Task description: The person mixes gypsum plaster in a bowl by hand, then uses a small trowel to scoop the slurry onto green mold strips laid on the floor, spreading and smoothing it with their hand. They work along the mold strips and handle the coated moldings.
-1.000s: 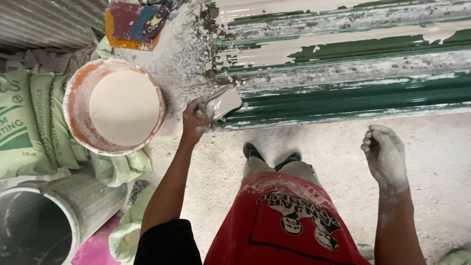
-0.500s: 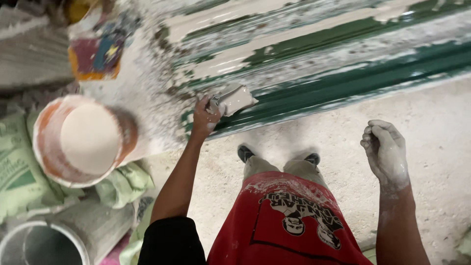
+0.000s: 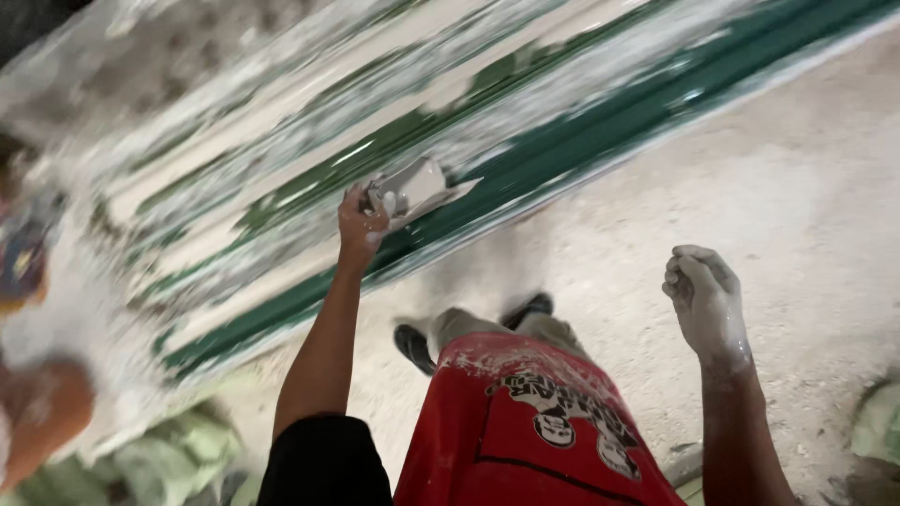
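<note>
Swinging right since the earlier frames, the view has pushed the paste-filled bucket [image 3: 37, 422] to a blurred sliver at the near left edge, and the green ribbed metal sheet [image 3: 562, 141] now runs slantwise from near left to far right. At centre, the left hand [image 3: 361, 225] has its fingers clamped on the handle of a putty-smeared scraper [image 3: 417, 192], which lies on the sheet with its long axis along the ribs, blade pointing right and slightly far. To the right, the dusty right hand [image 3: 705, 302] hangs over the pale floor [image 3: 797, 187], fingers curled loosely together, holding nothing.
</note>
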